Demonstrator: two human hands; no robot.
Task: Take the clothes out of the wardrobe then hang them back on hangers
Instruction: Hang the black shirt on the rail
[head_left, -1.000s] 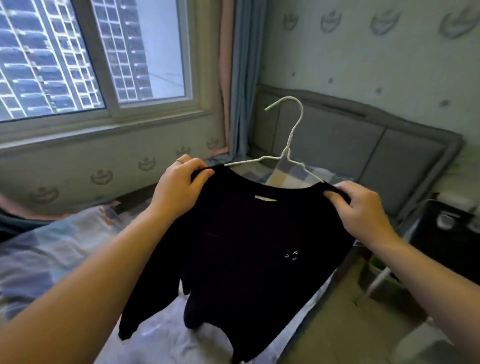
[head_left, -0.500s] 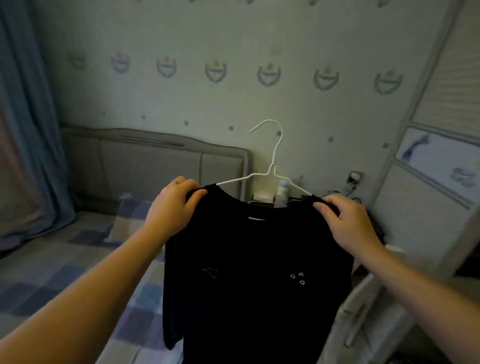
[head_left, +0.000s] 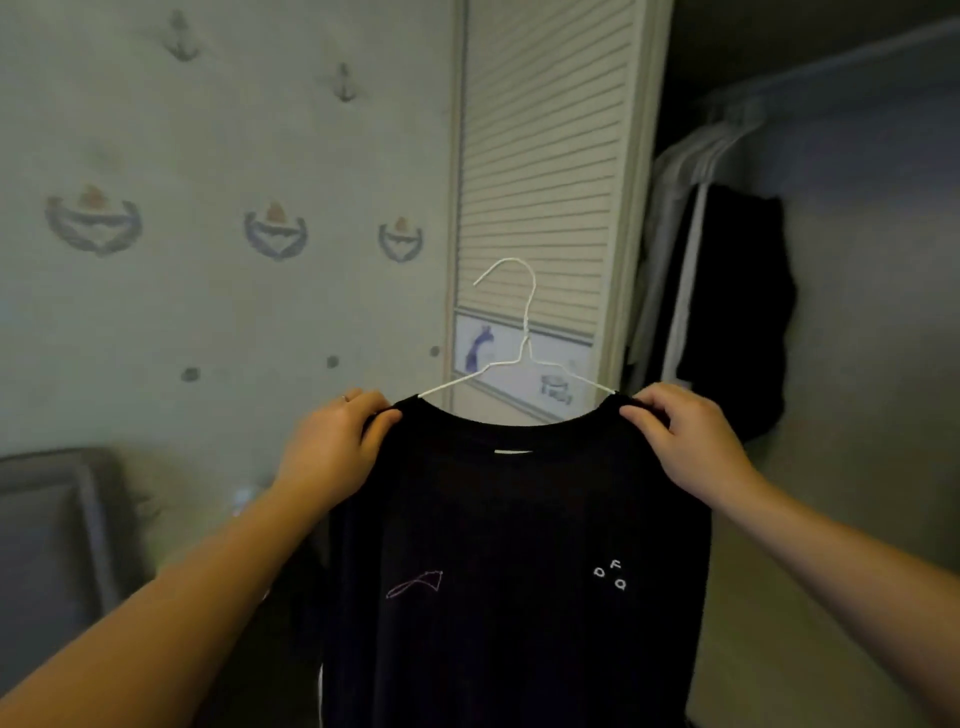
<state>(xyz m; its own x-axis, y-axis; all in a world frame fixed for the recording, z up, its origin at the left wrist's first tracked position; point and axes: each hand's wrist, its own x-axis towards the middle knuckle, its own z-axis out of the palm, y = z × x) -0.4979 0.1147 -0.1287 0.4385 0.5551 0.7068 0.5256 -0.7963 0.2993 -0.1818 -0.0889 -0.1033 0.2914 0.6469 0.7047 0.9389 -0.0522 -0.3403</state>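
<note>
A black shirt with small white letters on its chest hangs on a white wire hanger, whose hook points up and left. My left hand grips the shirt's left shoulder over the hanger end. My right hand grips the right shoulder the same way. I hold the shirt up in front of me, just left of the open wardrobe. The hanger's arms are hidden inside the shirt.
A white louvered wardrobe door stands behind the hanger. Inside the wardrobe a rail carries several pale hangers and a dark garment. A wallpapered wall fills the left, with a grey headboard at the lower left.
My view has swung right, from the window and bed to the wardrobe. Both hands have kept their hold on the shirt's shoulders and carried it along on the hanger.
</note>
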